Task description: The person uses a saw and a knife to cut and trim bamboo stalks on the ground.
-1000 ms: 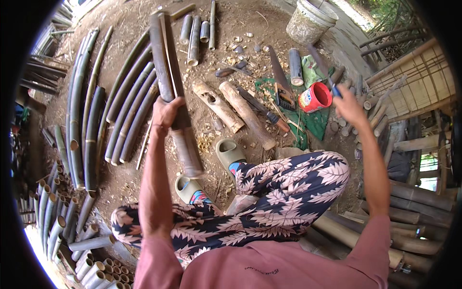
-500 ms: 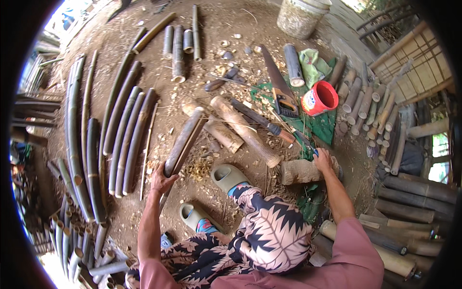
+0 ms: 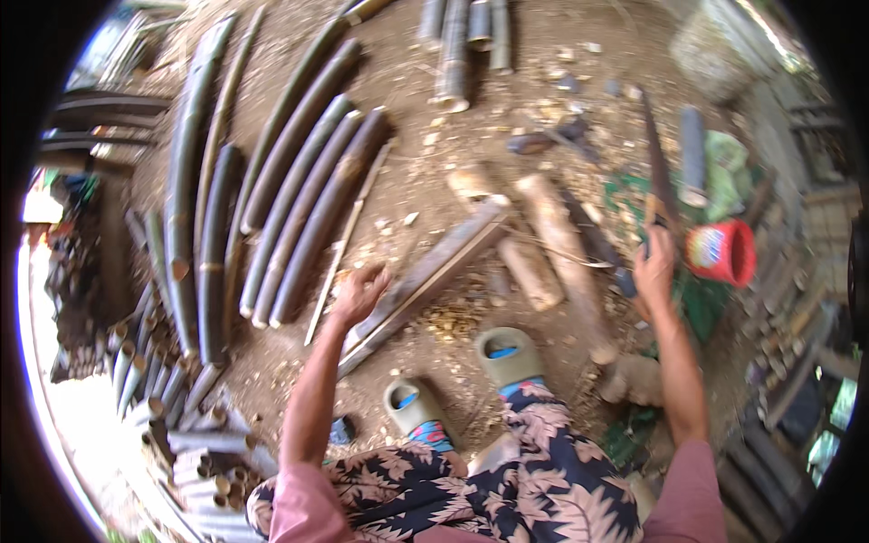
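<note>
My right hand (image 3: 655, 262) is closed round the handle of a handsaw (image 3: 660, 172), whose dark blade points away from me and lies over the ground. My left hand (image 3: 364, 291) is open beside a bamboo pole (image 3: 425, 271) with a lengthwise split, its fingers loosely spread and a little blurred. The pole slants with its far end resting on a short wooden log (image 3: 529, 271). A longer log (image 3: 566, 253) lies to its right, with a dark-bladed knife (image 3: 593, 231) alongside.
A red bucket (image 3: 721, 253) stands right of my right hand, near a green cloth (image 3: 727, 163). Several bamboo poles (image 3: 312, 204) lie on the left. A stone-like block (image 3: 632, 380) sits close to my right forearm. Wood chips cover the dirt floor (image 3: 425, 190).
My right hand has left the blue-handled tool by the block and moved forward onto the handsaw. My left hand has let go of the split bamboo pole. The view has shifted.
</note>
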The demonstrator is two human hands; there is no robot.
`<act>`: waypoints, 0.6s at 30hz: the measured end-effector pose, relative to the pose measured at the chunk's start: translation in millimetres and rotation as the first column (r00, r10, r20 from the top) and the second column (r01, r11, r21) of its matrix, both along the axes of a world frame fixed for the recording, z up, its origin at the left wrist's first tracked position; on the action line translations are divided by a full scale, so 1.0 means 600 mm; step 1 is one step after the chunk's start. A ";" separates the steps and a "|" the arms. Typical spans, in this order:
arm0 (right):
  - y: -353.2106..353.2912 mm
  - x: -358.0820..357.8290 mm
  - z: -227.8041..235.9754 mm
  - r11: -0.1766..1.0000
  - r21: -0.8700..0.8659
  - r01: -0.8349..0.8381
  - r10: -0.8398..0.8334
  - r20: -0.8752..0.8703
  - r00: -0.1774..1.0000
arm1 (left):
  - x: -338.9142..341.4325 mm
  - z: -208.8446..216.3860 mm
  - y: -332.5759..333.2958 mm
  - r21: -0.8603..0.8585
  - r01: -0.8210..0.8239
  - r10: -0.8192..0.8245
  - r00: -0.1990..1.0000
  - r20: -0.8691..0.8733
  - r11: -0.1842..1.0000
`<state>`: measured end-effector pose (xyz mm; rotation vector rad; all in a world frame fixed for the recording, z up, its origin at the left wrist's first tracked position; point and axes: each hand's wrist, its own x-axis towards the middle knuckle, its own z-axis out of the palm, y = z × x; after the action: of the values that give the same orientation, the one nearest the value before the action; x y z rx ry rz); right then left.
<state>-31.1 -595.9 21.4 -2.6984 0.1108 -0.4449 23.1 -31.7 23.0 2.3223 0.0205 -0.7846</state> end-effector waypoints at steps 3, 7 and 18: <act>0.030 0.141 -0.050 0.984 -0.172 -0.040 0.038 -0.014 0.999 | 0.008 -0.052 0.060 0.430 -0.420 0.045 0.754 0.655 0.799; -0.012 0.226 -0.093 0.938 -0.341 -0.066 -0.041 -0.298 0.954 | 0.008 -0.083 0.103 0.564 -0.342 0.102 0.905 0.414 0.752; 0.014 0.174 0.005 0.965 -0.256 0.065 -0.045 0.086 0.995 | 0.032 0.090 0.054 -0.619 -0.637 0.743 0.657 -0.124 0.460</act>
<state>73.3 -587.5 24.6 -2.9336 0.1125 -0.6217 42.6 1.0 77.2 1.4923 0.5411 -0.1075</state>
